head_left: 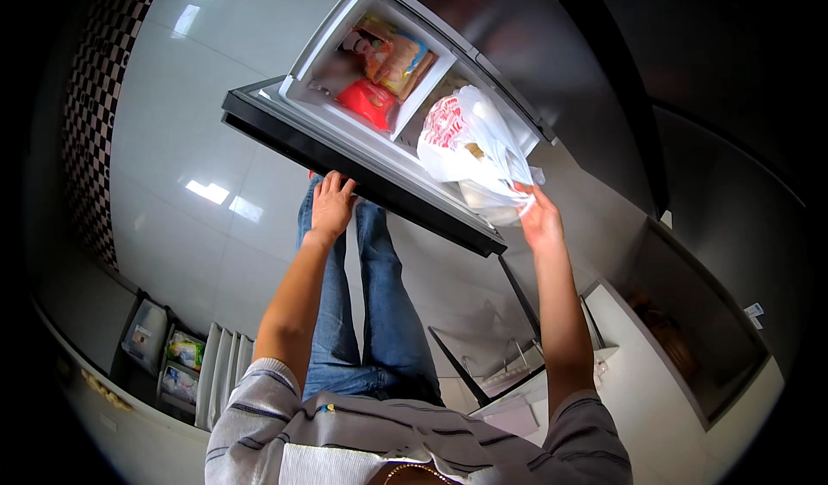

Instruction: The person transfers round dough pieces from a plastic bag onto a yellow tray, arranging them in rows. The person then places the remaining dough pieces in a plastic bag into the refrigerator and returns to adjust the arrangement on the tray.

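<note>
Striped shirt (345, 425); L hand (331, 207) flat on drawer (362, 170), R hand (539, 217) grips white-red bag (470, 144).

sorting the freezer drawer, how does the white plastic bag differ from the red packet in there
The white plastic bag with red print is large, bulging and raised over the right compartment, gripped by the right hand. The flat red packet is smaller, lies low in the left compartment, and no hand touches it; the left hand rests on the pulled-out drawer's dark front edge. Both are soft packaging.
</note>
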The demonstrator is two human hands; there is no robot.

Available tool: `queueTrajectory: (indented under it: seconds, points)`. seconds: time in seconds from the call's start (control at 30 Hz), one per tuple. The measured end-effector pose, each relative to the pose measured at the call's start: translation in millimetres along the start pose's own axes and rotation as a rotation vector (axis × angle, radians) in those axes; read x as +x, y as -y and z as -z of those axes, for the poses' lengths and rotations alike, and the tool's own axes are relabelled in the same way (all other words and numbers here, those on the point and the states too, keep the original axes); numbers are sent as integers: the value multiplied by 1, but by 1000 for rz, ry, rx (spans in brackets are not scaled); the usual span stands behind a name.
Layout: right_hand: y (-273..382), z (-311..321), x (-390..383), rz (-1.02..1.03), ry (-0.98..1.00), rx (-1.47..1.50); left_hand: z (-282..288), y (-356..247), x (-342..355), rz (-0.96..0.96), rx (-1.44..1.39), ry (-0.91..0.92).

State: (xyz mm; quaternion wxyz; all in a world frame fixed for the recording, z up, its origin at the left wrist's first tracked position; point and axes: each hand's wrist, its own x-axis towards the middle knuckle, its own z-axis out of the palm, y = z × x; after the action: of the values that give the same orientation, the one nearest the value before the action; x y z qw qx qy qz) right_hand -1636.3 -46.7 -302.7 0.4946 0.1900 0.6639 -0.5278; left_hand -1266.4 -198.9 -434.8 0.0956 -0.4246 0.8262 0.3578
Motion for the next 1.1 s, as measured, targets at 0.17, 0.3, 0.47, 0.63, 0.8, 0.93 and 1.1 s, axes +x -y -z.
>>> queueTrajectory:
  seconds: [0.17,0.3,0.47,0.63,0.8,0.93,1.1]
  points:
    - [-15,-58,54,-47,1,-72,-4,1,-1,-22,34,-8]
    - [-33,-70,82,-38,-99,49,-6,1,-2,-25,36,-6]
    - [-41,-34,79,-121,-228,242,-3,0,0,-9,59,15]
    - [-50,-43,51,-40,-363,739,11,-11,2,-28,25,-31]
    - [-55,-27,19,-58,-407,888,53,-43,3,-51,-162,-151]
    - [-58,-8,8,21,-443,609,65,-80,37,-107,-351,-232]
    - [-72,23,47,-15,-229,476,6,-114,116,-345,-90,55]
